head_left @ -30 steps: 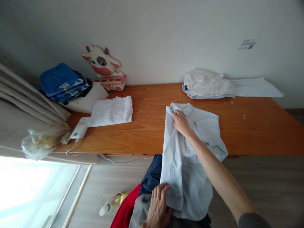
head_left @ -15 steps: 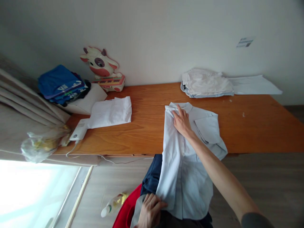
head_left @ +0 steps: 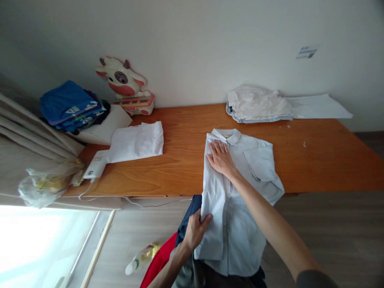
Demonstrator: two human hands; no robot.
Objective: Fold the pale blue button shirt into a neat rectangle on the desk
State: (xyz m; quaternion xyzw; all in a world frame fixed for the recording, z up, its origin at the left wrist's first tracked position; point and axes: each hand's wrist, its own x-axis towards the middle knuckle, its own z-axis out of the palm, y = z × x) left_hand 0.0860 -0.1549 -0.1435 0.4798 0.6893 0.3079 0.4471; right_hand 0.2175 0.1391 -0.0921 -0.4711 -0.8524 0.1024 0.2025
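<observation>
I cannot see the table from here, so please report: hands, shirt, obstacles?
Right hand flat on light blue shirt near collar. Left hand grips its folded left edge below the table edge. Nothing in the way.

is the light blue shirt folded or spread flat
Partly folded: the light blue shirt has its left side turned in over the front, pressed flat by the right hand; the left hand grips the folded edge.
</observation>
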